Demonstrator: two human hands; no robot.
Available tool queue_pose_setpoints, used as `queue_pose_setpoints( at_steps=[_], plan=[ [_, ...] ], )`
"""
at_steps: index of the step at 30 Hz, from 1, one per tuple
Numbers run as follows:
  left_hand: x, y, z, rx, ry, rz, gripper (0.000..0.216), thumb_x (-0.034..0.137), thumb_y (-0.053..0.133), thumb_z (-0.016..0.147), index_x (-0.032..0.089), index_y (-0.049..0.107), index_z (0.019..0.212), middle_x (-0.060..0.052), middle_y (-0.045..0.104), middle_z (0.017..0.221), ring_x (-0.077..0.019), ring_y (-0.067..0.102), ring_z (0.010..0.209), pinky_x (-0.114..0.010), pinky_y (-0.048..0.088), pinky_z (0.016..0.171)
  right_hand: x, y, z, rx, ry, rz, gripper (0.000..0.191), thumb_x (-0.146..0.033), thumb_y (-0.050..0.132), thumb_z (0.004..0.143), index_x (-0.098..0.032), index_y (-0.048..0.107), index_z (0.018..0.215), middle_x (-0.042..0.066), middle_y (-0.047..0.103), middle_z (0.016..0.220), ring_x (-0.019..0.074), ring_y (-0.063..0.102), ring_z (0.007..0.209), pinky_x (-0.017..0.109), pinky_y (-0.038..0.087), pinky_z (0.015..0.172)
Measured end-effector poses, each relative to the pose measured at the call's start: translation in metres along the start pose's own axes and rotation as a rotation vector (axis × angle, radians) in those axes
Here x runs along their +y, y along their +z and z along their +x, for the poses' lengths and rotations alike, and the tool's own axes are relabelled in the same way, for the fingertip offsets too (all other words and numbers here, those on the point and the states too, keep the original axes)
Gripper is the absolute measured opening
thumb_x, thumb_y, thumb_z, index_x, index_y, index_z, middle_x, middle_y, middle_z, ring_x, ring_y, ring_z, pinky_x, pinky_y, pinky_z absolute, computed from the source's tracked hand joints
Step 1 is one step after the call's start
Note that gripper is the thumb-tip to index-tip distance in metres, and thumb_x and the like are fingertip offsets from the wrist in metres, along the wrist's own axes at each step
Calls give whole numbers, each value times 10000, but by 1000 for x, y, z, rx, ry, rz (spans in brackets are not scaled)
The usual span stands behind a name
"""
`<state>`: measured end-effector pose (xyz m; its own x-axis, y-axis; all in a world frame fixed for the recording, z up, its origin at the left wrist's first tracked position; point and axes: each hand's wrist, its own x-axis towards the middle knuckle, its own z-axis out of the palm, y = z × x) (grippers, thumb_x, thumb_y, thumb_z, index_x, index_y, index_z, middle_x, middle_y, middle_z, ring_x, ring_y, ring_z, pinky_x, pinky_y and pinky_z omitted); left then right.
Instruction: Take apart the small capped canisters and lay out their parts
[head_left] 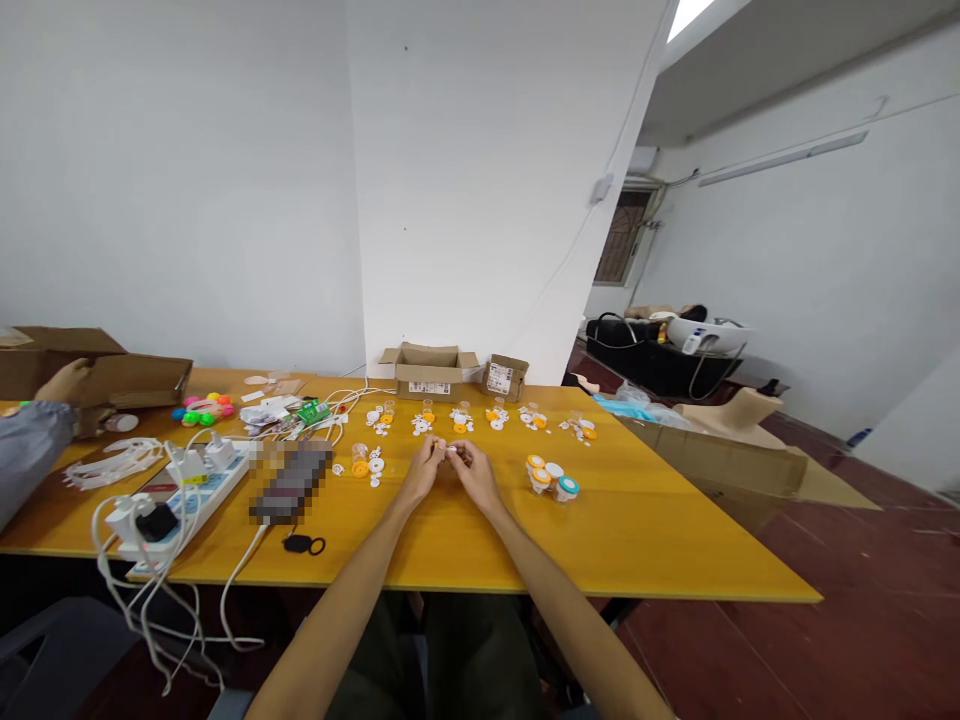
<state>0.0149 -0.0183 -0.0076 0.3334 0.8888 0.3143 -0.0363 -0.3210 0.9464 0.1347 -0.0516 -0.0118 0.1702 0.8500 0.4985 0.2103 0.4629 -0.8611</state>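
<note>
Both of my hands meet over the middle of the yellow table (637, 540). My left hand (424, 470) and my right hand (472, 475) pinch a small white and orange plastic part (450, 451) between their fingertips. Just left of them lie an orange cap and white pieces (367, 466). To the right stand three small assembled cups with orange, white and teal lids (553, 476). Further back, a row of small orange and white part sets (480, 417) stretches across the table.
A white power strip (184, 495) with chargers and cables and a dark phone (289, 482) lie at the left. Two open cardboard boxes (431, 370) stand at the back. Another person's hand (64, 382) rests by a box at far left. Colourful toys (202, 408) sit nearby.
</note>
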Motion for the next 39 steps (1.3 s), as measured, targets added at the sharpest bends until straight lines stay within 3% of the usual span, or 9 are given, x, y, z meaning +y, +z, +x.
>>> queue_pose_setpoints(
  at_steps=[8,15,20,31,36,39],
  plan=[
    [4,1,0,27,-30,-52,495,672,552,787,206,447,659,53,402,606,-115,402,579,-227,335,509,0,0,-1,19,-3,45,286,-514,623,762,-229,629,769,17,683,722,194,622,680,296,489,633],
    [3,0,2,-25,-50,-93,412,602,591,786,202,510,729,65,423,587,-92,389,495,-212,321,459,9,-3,4,19,101,156,362,-587,661,707,-228,629,730,6,653,670,182,590,620,299,494,583],
    [1,-1,3,32,-29,-36,355,553,570,820,212,494,758,60,472,624,-91,403,492,-218,351,474,11,-4,3,-19,178,277,382,-562,727,653,-229,646,820,20,695,797,188,634,700,297,532,604],
    [3,-2,0,63,4,118,438,619,500,839,222,463,656,55,457,527,-135,468,531,-257,388,553,10,-2,1,-22,68,127,316,-464,747,659,-232,654,852,29,717,862,205,664,791,333,549,746],
    [7,-4,0,103,14,158,468,625,489,842,213,498,619,38,459,518,-151,484,567,-265,384,560,10,-2,0,-34,75,106,325,-460,733,662,-236,637,877,22,693,887,192,652,784,318,538,738],
    [9,-3,-1,75,15,117,438,614,498,840,205,550,693,41,475,547,-135,464,533,-252,377,524,11,-4,1,-21,80,116,328,-471,720,667,-230,631,872,29,690,888,190,648,763,318,536,721]
  ],
)
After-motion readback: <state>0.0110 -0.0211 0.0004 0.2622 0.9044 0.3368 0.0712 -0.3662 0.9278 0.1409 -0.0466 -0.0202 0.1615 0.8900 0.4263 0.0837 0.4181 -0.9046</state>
